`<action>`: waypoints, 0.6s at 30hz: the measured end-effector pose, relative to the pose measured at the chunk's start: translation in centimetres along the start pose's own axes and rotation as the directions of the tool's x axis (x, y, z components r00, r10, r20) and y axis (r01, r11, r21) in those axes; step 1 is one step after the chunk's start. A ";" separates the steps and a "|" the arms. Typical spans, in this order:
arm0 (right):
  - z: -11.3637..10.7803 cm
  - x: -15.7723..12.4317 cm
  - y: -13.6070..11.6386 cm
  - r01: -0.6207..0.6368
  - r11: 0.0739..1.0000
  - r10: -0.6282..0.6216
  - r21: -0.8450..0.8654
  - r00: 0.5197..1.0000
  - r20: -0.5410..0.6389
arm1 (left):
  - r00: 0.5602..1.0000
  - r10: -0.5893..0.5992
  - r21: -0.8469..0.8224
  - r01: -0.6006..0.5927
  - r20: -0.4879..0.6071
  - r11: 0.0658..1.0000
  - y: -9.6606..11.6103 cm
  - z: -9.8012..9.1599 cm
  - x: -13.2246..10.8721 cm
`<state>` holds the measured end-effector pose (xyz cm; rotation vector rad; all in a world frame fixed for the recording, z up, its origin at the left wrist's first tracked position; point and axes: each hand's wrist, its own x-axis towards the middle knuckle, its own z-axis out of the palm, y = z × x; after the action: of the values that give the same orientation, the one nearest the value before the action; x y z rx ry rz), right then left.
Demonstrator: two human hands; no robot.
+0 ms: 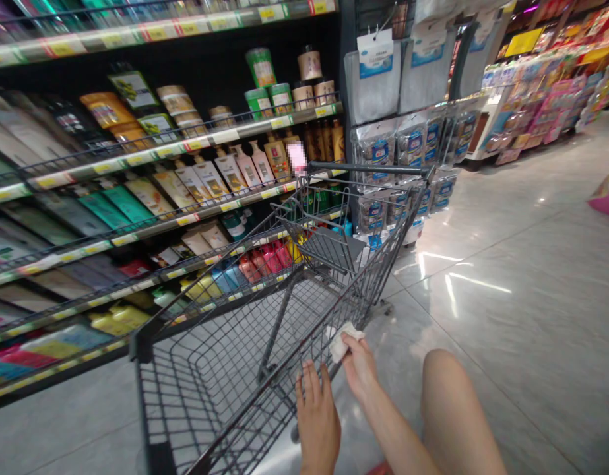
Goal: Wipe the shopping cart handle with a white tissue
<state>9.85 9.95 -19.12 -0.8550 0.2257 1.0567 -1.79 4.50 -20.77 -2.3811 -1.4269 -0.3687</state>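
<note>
A dark grey wire shopping cart (220,369) stands in front of me, with bare mesh showing inside its basket. My right hand (359,364) pinches a crumpled white tissue (344,340) against the outer side of the cart, near its middle. Just left of it, my left hand (318,412) is held up by the same side wall, fingers stretched out and holding nothing. Whether its fingertips touch the wires I cannot tell. The cart's handle bar (368,169) is at the far end, above a folded child seat panel (328,247).
Shelves of bottles and jars (205,181) line the left side behind the cart. Packs of scouring pads (376,158) and grey cloths (376,79) hang at the shelf end. A shiny tiled floor (532,316) stretches right. My bare knee (447,402) is beside my right arm.
</note>
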 end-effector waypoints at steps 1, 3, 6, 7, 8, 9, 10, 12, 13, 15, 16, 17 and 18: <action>-0.1 0.2 0.0 0.048 0.998 -0.048 -0.028 0.999 -0.001 | 1.000 0.001 -0.006 -0.001 0.007 1.000 -0.1 0.0 -0.1; -0.4 0.9 0.1 0.143 0.981 -0.145 -0.128 0.989 -0.007 | 1.000 -0.017 -0.022 0.017 0.019 1.000 -0.1 0.0 -0.1; -1.5 2.7 0.8 0.191 0.939 -0.209 -0.286 0.977 -0.034 | 0.998 -0.066 -0.053 0.067 0.014 0.996 0.1 -0.1 -0.1; -2.1 3.4 1.2 0.183 0.931 -0.208 -0.316 0.977 -0.047 | 0.997 -0.076 -0.064 0.077 0.011 0.995 0.1 -0.1 -0.1; -2.6 3.9 1.5 0.168 0.927 -0.200 -0.335 0.978 -0.063 | 0.996 -0.084 -0.074 0.084 0.009 0.994 0.1 -0.2 -0.1; -3.1 4.4 1.9 0.151 0.926 -0.189 -0.345 0.979 -0.078 | 0.996 -0.087 -0.083 0.087 0.011 0.993 0.2 -0.2 -0.1; -3.6 4.8 2.2 0.138 0.927 -0.180 -0.350 0.980 -0.089 | 0.996 -0.089 -0.089 0.090 0.016 0.992 0.2 -0.3 -0.1; -4.5 5.4 2.7 0.123 0.923 -0.169 -0.364 0.981 -0.097 | 0.994 -0.107 -0.092 0.108 0.016 0.990 0.2 -0.4 -0.2; -4.8 5.7 2.9 0.119 0.921 -0.165 -0.370 0.982 -0.094 | 0.993 -0.115 -0.091 0.116 0.015 0.989 0.3 -0.5 -0.2; -5.4 6.2 3.1 0.115 0.917 -0.157 -0.381 0.984 -0.082 | 0.992 -0.124 -0.085 0.125 0.013 0.989 0.4 -0.6 -0.2; -5.7 6.6 3.1 0.112 0.915 -0.155 -0.386 0.985 -0.081 | 0.992 -0.125 -0.078 0.126 0.011 0.989 0.4 -0.6 -0.2; -6.1 6.9 3.2 0.108 0.915 -0.152 -0.390 0.985 -0.085 | 0.992 -0.123 -0.067 0.123 0.008 0.990 0.4 -0.6 -0.1; -6.4 7.2 3.4 0.100 0.915 -0.148 -0.391 0.984 -0.096 | 0.993 -0.119 -0.054 0.119 0.002 0.991 0.4 -0.6 -0.1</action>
<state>12.11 10.95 -29.06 -1.2772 0.0641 0.9421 -1.49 4.01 -20.32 -2.3433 -1.5818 -0.4439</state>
